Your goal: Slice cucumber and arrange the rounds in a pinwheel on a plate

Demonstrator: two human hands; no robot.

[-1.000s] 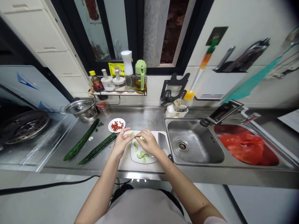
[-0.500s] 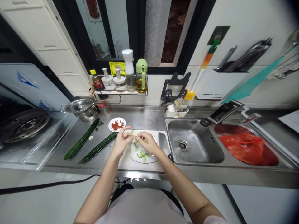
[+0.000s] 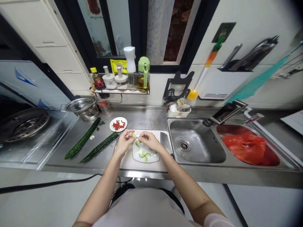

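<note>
Below my fingers (image 3: 129, 136) lies a plate (image 3: 155, 159) on a cutting board (image 3: 125, 162), with cucumber slices (image 3: 144, 155) on it, some nearer my body than my fingertips. Just right of my right fingers, a knife (image 3: 165, 141) lies on the board. Farther right is a sink basin (image 3: 201, 143); past it, a second basin (image 3: 272, 159) with a bag (image 3: 243, 146) inside. Left of my left fingers lies one cucumber (image 3: 99, 147), and beyond it another cucumber (image 3: 82, 138). Ahead-left, near my left fingertips, sits a dish (image 3: 111, 125); behind it stand a jar (image 3: 104, 107) and, farther left, a pot (image 3: 88, 115). Well ahead of my fingers, a rack (image 3: 121, 92) holds bottles (image 3: 132, 67). Ahead-right, a caddy (image 3: 178, 114) stands behind the first basin.
</note>
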